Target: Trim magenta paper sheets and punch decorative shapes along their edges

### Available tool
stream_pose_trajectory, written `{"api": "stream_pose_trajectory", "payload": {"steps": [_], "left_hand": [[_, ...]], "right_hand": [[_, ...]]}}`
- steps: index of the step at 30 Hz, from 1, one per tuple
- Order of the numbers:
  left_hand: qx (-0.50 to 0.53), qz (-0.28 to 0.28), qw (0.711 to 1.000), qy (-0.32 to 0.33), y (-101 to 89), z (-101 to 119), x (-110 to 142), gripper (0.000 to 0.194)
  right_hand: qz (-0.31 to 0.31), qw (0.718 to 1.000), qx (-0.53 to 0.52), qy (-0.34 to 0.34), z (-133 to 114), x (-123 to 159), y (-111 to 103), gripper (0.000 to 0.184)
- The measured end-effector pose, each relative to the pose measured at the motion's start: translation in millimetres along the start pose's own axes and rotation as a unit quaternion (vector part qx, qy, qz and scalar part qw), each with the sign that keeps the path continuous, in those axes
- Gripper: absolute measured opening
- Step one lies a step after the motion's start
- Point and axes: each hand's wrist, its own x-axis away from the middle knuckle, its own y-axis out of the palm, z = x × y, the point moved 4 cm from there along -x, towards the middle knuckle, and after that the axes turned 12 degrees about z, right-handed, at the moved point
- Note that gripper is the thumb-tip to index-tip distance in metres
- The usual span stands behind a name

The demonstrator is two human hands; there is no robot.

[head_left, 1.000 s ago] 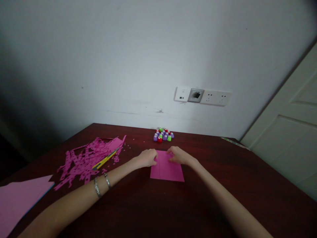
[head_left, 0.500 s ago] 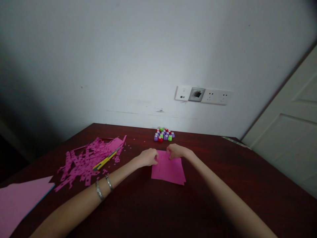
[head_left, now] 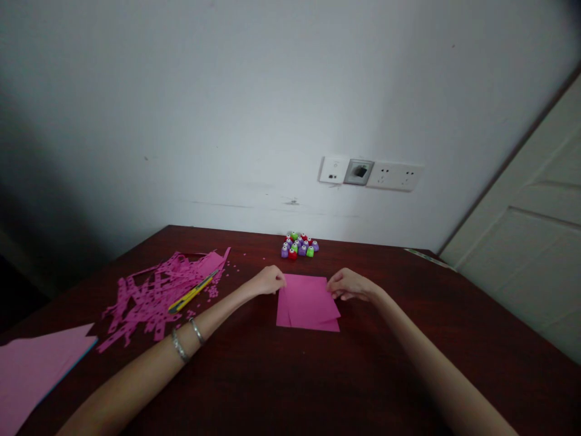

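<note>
A pink sheet of paper [head_left: 307, 303] lies on the dark wooden table [head_left: 290, 375], its top layer skewed over the one beneath. My left hand [head_left: 267, 282] pinches the paper's far left corner with closed fingers. My right hand [head_left: 349, 284] grips the paper's far right edge, fingers curled on it. Two bracelets [head_left: 187, 339] sit on my left wrist.
A cluster of small coloured craft punches [head_left: 299, 244] stands near the wall. A heap of pink paper scraps [head_left: 154, 290] with a yellow utility knife [head_left: 193, 292] lies at the left. Larger pink sheets [head_left: 31, 369] lie at the near left edge. Wall sockets [head_left: 370, 174] and a door [head_left: 526, 242] stand behind.
My right hand has slid from the paper's middle top to its right edge. The paper's upper layer has shifted and now sits skewed. My left hand has stayed at the left corner.
</note>
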Motion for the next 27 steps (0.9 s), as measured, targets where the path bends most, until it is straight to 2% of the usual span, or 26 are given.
{"api": "stream_pose_trajectory", "payload": {"steps": [3, 8, 10, 17, 24, 27], "left_hand": [[0.028, -0.002, 1.0, 0.005, 0.2, -2, -3, 0.028], [-0.02, 0.09, 0.994, 0.054, -10.4, 8, -4, 0.02], [-0.041, 0.104, 0.992, 0.06, -14.3, 11, -2, 0.018], [-0.07, 0.1, 0.992, 0.025, -23.8, 12, 4, 0.011], [0.009, 0.035, 0.998, -0.057, -22.7, 0, 5, 0.007], [0.04, 0.019, 0.994, -0.096, -22.4, -4, 10, 0.011]], "right_hand": [[0.013, 0.999, -0.042, 0.02, 10, 2, 8, 0.011], [0.024, 0.997, -0.07, 0.031, 11, 6, 13, 0.006], [0.028, 0.997, -0.071, 0.029, 8, 7, 13, 0.005], [0.058, 0.997, -0.049, 0.029, 2, 7, 17, 0.007], [0.1, 0.993, -0.017, 0.059, -6, 9, 7, 0.018], [0.139, 0.988, -0.036, 0.063, -7, 12, -3, 0.009]]}}
